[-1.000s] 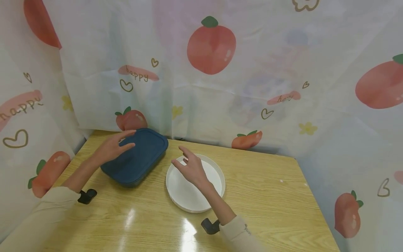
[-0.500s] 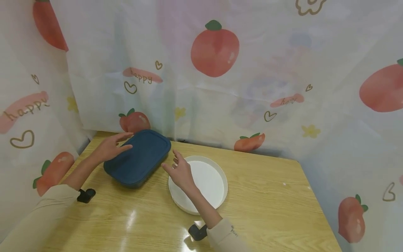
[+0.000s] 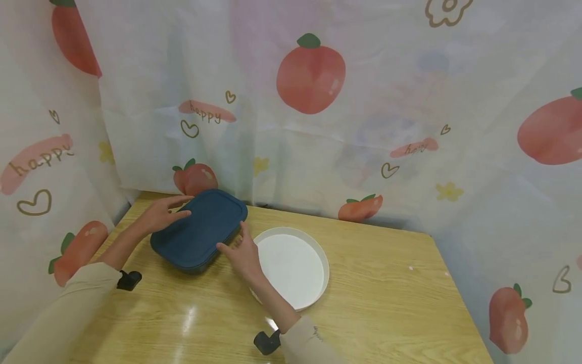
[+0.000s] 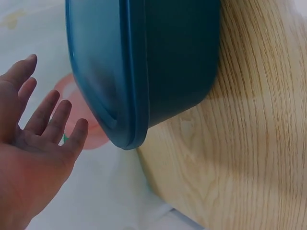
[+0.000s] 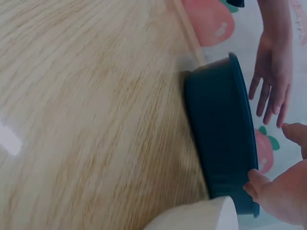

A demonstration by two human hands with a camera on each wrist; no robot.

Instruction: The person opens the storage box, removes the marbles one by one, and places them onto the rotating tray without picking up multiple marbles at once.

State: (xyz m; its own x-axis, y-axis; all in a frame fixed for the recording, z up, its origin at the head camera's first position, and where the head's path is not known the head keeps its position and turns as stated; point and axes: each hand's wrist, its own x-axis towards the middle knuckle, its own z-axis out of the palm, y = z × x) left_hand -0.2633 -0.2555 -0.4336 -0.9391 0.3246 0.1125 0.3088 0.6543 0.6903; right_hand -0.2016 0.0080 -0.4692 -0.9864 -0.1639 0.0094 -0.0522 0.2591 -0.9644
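A dark blue rectangular container (image 3: 204,230) with a flat lid stands at the back left of the table. Over its left side hovers my left hand (image 3: 159,215), fingers straight and spread; the left wrist view shows that hand (image 4: 41,143) apart from the lid's rim. My right hand (image 3: 243,255) is at the container's right side, thumb and fingers extended, fingertips right at the lid's edge. In the right wrist view, fingers of the right hand (image 5: 285,191) overlap the rim of the container (image 5: 220,124). Neither hand grips anything.
A round white tray (image 3: 291,268) with a low raised rim lies right of the container, partly behind my right forearm. The wooden table (image 3: 386,293) reaches to hanging curtains (image 3: 386,101) printed with fruit at the back and both sides.
My right hand has moved left from over the white tray to the container's right edge. The left hand stays over the container's left side. The head view has shifted slightly.
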